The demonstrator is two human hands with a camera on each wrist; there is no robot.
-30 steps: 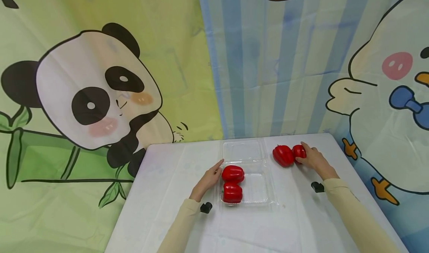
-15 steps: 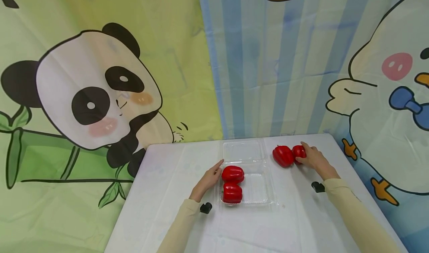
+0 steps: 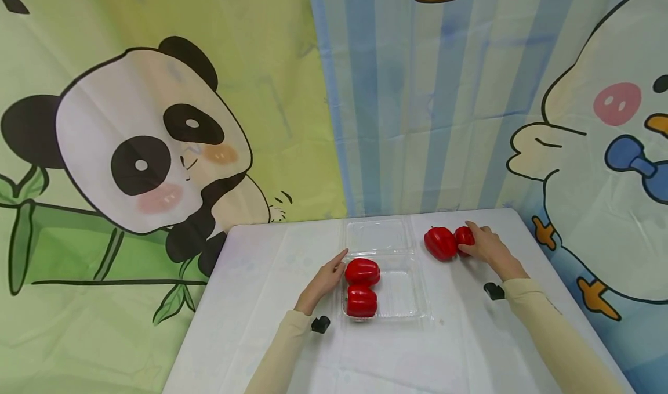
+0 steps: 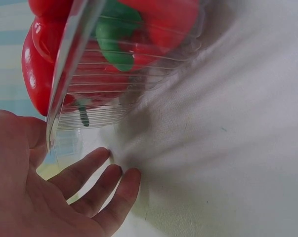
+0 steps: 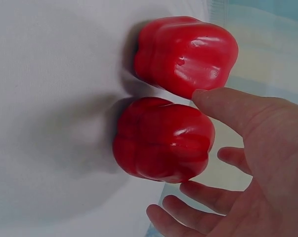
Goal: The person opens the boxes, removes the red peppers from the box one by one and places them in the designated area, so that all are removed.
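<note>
My right hand (image 3: 487, 245) is at a red bell pepper (image 3: 463, 238) on the table's far right. Its thumb and index fingertip lie on opposite sides of that pepper (image 5: 163, 140) in the right wrist view; the other fingers are spread below it. A second red bell pepper (image 3: 440, 244) lies just to its left. In a clear plastic clamshell box (image 3: 402, 292), two more red bell peppers (image 3: 363, 271) (image 3: 362, 300) sit in the left half. My left hand (image 3: 326, 279) rests at the box's left side, fingers (image 4: 97, 192) loosely extended and holding nothing.
The box's clear lid (image 3: 378, 235) lies folded back towards the table's far edge. A white cloth covers the table (image 3: 271, 278). Printed curtains (image 3: 417, 121) hang close behind it. A black device (image 3: 494, 291) is at the right wrist and another (image 3: 320, 324) at the left.
My right hand has shifted very slightly left at the outer pepper. The left hand, the box and the peppers in it stay where they were.
</note>
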